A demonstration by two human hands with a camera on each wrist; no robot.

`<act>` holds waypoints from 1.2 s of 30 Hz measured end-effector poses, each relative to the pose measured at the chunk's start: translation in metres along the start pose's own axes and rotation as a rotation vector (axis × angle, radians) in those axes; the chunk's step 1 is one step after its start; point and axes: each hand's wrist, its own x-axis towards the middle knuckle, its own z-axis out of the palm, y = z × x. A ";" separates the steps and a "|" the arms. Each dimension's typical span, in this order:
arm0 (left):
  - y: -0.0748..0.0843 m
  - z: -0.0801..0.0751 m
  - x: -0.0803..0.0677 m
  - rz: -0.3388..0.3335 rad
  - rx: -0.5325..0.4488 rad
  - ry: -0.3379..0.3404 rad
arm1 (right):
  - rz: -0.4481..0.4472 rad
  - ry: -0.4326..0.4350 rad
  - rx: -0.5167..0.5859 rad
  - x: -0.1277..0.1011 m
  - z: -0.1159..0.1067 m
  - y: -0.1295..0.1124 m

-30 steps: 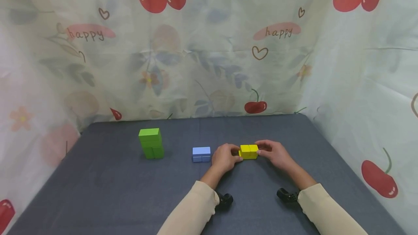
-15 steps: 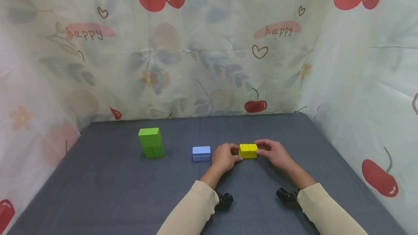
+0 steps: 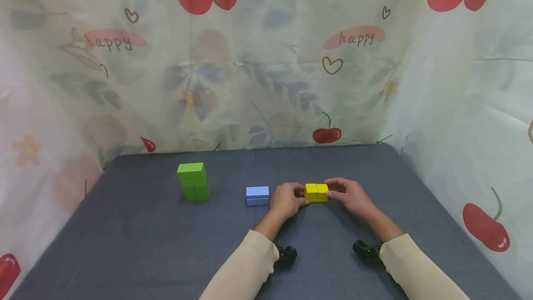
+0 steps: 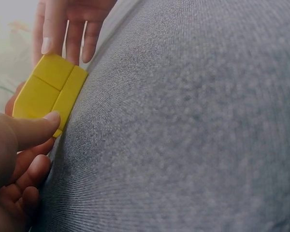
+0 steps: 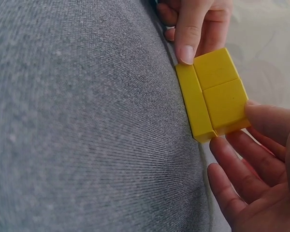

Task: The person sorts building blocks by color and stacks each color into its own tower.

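In the head view, two yellow blocks [image 3: 316,190] sit side by side on a flat yellow block [image 3: 318,200], their ends lined up, on the dark table. My left hand [image 3: 286,200] grips the left end of this stack, its thumb [image 4: 38,126] on the front of the bottom block and fingers behind. At the right end my right hand [image 3: 350,196] holds the stack, the thumb [image 5: 270,118] against an upper block and fingertips [image 5: 220,142] at the end face. Both wrist views show the seam between the two upper blocks.
Just left of my left hand stands a low blue block stack [image 3: 257,196], one long block over two small ones. Farther left rises a taller green block stack [image 3: 193,182]. A cherry-print curtain [image 3: 266,82] hangs behind and beside the dark cloth-covered table [image 3: 145,235].
The upper yellow blocks have slid slightly left, so the bottom block's left end no longer juts out. Both hands have stayed almost in place; the blue and green stacks are unchanged.
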 end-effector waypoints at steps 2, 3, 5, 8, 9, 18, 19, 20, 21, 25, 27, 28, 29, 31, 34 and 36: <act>-0.001 0.000 0.000 0.001 0.004 0.002 | 0.000 0.001 0.002 0.000 0.000 0.000; -0.001 0.000 0.000 0.002 0.004 0.002 | -0.001 0.001 0.003 0.000 0.001 0.000; -0.001 -0.001 0.000 0.003 0.005 0.001 | -0.001 0.003 0.008 0.001 0.001 0.000; 0.000 -0.001 -0.001 -0.002 0.001 -0.001 | 0.004 0.005 0.010 0.001 0.001 0.001; 0.000 -0.002 -0.001 -0.005 0.000 -0.002 | 0.004 0.005 0.008 0.002 0.001 0.002; 0.002 -0.002 -0.002 -0.007 0.017 0.001 | 0.025 0.003 0.012 0.002 0.002 0.004; 0.002 -0.002 -0.002 -0.006 0.019 0.001 | 0.024 0.002 0.012 0.002 0.002 0.005; 0.002 -0.002 -0.002 -0.006 0.020 0.001 | 0.026 0.003 0.014 0.002 0.002 0.005; 0.002 -0.002 -0.001 -0.006 0.021 0.001 | 0.026 0.003 0.015 0.002 0.002 0.005; 0.002 -0.002 -0.002 -0.006 0.023 0.001 | 0.022 0.000 0.023 0.003 0.002 0.005; 0.002 -0.003 -0.002 -0.007 0.025 0.001 | 0.016 -0.001 0.026 0.003 0.002 0.005; 0.002 -0.003 -0.002 -0.007 0.026 0.002 | 0.013 -0.001 0.025 0.003 0.002 0.005; 0.002 -0.002 -0.002 -0.007 0.028 0.002 | 0.009 -0.001 0.024 0.003 0.002 0.005; 0.002 -0.002 -0.002 -0.011 0.033 0.002 | 0.006 0.002 0.026 0.003 0.003 0.005; 0.003 0.000 -0.002 -0.011 0.037 -0.003 | 0.006 0.014 0.018 0.002 0.003 0.005; 0.003 0.001 -0.002 -0.010 0.037 -0.009 | 0.017 0.023 0.021 0.001 0.003 0.005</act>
